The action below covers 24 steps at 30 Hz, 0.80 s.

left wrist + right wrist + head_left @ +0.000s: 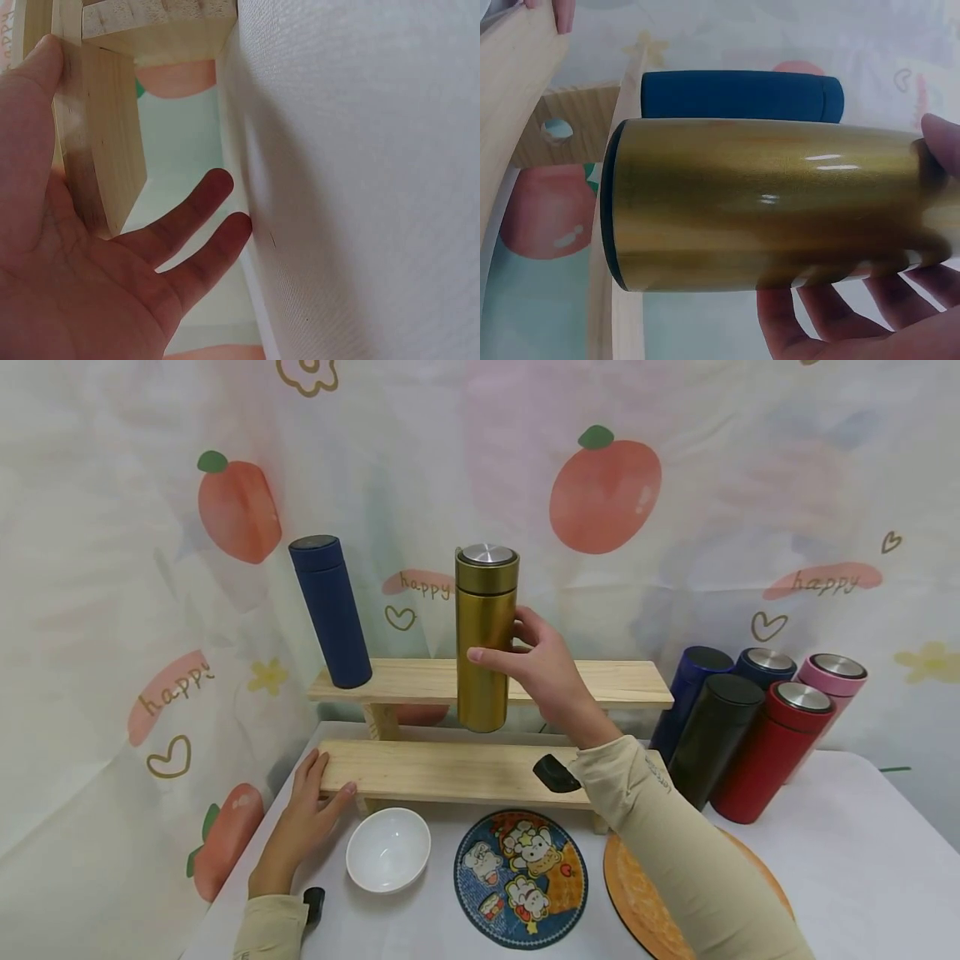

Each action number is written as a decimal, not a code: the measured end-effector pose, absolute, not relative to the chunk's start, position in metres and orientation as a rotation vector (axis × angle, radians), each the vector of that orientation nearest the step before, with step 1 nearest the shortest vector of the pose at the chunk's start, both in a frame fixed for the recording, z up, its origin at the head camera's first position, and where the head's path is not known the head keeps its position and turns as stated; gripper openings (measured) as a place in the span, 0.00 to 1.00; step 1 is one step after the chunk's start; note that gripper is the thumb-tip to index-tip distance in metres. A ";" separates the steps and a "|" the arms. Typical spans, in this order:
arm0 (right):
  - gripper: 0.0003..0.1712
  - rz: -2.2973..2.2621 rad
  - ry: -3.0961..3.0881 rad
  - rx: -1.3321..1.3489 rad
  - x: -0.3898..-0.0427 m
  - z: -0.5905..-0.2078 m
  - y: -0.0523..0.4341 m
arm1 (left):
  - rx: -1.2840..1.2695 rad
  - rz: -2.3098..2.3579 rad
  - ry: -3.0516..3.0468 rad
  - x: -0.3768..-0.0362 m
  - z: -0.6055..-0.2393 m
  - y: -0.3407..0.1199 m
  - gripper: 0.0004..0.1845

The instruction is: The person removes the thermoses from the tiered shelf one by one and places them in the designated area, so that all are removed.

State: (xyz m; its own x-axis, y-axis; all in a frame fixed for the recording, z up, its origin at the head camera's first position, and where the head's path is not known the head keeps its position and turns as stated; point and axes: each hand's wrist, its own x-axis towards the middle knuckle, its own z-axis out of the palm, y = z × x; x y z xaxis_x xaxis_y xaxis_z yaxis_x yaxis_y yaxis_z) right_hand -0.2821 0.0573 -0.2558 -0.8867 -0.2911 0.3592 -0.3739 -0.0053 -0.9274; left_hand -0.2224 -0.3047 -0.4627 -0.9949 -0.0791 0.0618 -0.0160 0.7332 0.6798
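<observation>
Above the lower shelf of the wooden stand, our right hand is gripping the gold flask, fingers curled; our left hand, loosely spread, is touching the stand's left end. We're expecting rigid, slick weight, best held mid-body.

Soft, bright, even light fills the head view, laying a pale sheen down the gold bottle and a gleam on its silver lid. To the gold bottle's left, the navy bottle looks matte; it leans outward, as does the red bottle to the right, with wide-angle distortion. The right wrist view is dimmer, with short white glints on the gold bottle and a softly blurred curtain behind it. In the left wrist view, a soft-edged shadow darkens the white tablecloth.
</observation>
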 end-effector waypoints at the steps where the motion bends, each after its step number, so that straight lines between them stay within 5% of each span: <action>1: 0.42 2.047 -2.186 0.725 -0.280 -0.257 0.060 | 0.078 -1.112 -2.845 -0.223 -0.463 -0.305 0.55; 24: 0.39 2.077 -2.195 0.701 -0.243 -0.274 0.108 | 0.104 -1.096 -2.876 -0.222 -0.461 -0.304 0.56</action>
State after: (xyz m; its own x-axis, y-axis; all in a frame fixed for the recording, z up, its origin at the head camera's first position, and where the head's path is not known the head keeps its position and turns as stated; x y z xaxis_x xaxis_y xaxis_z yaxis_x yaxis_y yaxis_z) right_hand -0.2433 0.1077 -0.2740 -0.8970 -0.2935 0.3305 -0.3463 0.0019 -0.9381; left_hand -0.2222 -0.3036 -0.4610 -0.9957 -0.0856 0.0344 -0.0410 0.7447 0.6661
